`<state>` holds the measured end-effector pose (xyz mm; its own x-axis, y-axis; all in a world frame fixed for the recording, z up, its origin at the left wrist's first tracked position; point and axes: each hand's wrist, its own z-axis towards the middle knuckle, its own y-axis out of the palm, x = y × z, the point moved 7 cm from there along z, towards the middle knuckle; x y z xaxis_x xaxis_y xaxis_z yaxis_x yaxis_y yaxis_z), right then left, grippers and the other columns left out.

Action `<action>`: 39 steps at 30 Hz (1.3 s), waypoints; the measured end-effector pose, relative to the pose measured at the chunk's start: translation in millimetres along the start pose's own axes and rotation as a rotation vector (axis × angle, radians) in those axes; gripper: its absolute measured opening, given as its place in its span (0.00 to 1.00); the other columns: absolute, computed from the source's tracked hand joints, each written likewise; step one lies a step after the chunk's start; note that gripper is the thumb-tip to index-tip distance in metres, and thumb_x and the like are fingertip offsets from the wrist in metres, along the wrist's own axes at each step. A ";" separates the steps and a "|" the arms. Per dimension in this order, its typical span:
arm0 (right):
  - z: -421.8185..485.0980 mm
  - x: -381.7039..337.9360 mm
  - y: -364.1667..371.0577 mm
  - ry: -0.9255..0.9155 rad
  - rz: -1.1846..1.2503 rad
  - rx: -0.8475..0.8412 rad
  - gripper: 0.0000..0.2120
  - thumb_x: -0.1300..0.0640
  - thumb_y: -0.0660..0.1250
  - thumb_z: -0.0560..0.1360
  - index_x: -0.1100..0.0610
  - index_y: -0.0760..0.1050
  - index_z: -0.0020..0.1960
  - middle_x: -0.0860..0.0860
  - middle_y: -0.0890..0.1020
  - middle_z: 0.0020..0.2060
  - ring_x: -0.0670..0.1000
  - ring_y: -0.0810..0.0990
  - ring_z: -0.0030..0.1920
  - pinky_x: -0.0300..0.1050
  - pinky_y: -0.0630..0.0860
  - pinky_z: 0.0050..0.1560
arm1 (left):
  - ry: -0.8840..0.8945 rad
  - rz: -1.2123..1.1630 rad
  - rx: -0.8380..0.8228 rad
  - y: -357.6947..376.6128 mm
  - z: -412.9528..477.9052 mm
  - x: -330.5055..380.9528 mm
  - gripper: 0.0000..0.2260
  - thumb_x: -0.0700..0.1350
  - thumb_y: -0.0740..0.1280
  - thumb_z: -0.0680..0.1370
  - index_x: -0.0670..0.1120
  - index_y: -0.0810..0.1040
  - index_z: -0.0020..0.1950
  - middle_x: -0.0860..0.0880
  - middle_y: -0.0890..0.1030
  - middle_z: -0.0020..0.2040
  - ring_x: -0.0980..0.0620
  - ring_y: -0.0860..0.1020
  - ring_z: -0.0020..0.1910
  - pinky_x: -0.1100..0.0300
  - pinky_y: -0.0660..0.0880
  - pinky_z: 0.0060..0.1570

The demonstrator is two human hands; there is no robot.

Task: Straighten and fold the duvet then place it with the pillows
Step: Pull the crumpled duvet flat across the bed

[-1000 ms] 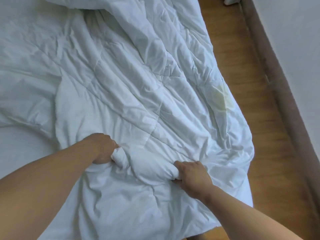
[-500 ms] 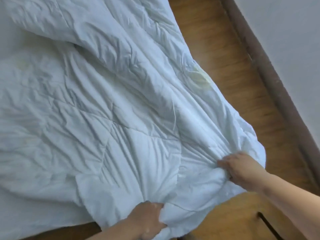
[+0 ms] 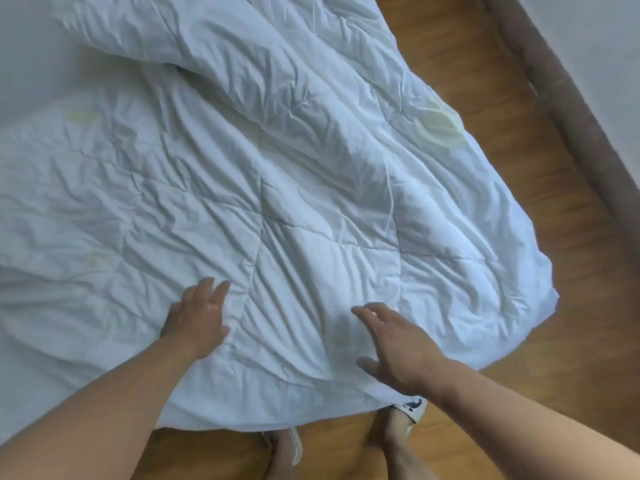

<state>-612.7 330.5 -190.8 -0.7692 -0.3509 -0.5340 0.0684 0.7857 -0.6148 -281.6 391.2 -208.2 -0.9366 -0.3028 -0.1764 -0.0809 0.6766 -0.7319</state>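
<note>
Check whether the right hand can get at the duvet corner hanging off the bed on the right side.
Probably yes. The right hand is open over the duvet, and the overhanging corner lies uncovered to its right with nothing between them.

Duvet [image 3: 277, 188] covers the bed, its right corner overhanging the floor [image 3: 571, 306].

A warm brown wooden floor [image 3: 540, 188] runs alongside the bed; beyond it, a dark brown skirting board [image 3: 568, 109] edges a pale grey wall [image 3: 595, 32].
</note>
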 end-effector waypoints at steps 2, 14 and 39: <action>26.8 -43.9 15.9 -0.029 0.014 0.057 0.39 0.44 0.68 0.76 0.50 0.53 0.80 0.49 0.59 0.76 0.55 0.67 0.72 0.51 0.71 0.68 | -0.032 0.087 -0.029 3.2 8.4 -42.1 0.40 0.61 0.64 0.78 0.55 0.44 0.81 0.49 0.46 0.81 0.46 0.53 0.78 0.49 0.62 0.73; 182.8 -137.1 82.0 0.101 -0.036 0.522 0.18 0.43 0.74 0.69 0.50 0.80 0.55 0.49 0.81 0.48 0.57 0.80 0.50 0.53 0.75 0.50 | 0.385 -0.041 0.526 16.1 102.9 -146.6 0.13 0.52 0.66 0.77 0.52 0.82 0.59 0.50 0.82 0.55 0.44 0.78 0.58 0.48 0.66 0.60; 65.9 -230.6 276.0 0.056 0.012 -0.075 0.09 0.48 0.64 0.75 0.49 0.81 0.50 0.49 0.84 0.47 0.54 0.81 0.50 0.46 0.70 0.44 | 0.380 0.182 -0.224 241.6 -151.6 -219.0 0.15 0.42 0.52 0.83 0.52 0.71 0.66 0.50 0.71 0.66 0.45 0.76 0.59 0.51 0.73 0.56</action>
<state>-374.6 594.6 -275.6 -0.8033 -0.3133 -0.5065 0.0318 0.8266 -0.5618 -147.7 722.8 -246.6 -0.9973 0.0729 -0.0048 0.0638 0.8368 -0.5439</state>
